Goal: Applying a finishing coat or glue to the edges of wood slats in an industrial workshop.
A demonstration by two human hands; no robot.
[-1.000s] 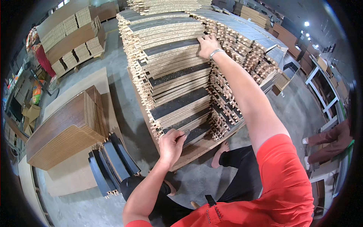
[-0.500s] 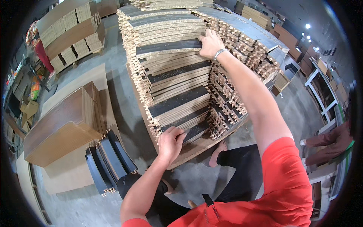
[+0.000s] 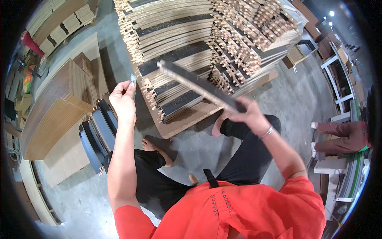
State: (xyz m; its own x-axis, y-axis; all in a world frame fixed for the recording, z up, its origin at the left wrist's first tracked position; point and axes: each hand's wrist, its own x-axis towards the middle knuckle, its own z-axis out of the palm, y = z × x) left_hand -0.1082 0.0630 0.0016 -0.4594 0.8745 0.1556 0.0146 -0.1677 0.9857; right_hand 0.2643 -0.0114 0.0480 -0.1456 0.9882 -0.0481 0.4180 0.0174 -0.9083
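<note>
In my right hand (image 3: 251, 118) is one end of a long dark slat (image 3: 199, 84) with a pale wooden edge, blurred by motion and slanting up to the left. Behind it stands a big stack of similar slats (image 3: 173, 28), their many pegged ends facing the sides. My left hand (image 3: 124, 99) is raised beside the stack's left edge. Its thumb and fingers pinch a small, thin, pale shiny strip (image 3: 133, 79) whose kind I cannot make out. Left of the stack, several dark curved slats (image 3: 95, 127) lie in a bundle.
Brown panels (image 3: 59, 107) are piled on a sheet on the floor at left. The slat stack rests on a wooden board (image 3: 171, 129). My bare feet are close to its front. Another person's legs (image 3: 338, 137) show at right, near a white frame (image 3: 336, 85).
My right hand has come back from the far top of the stack and now holds a slat. The left hand has lifted away leftward from the stack's front. The view has tilted.
</note>
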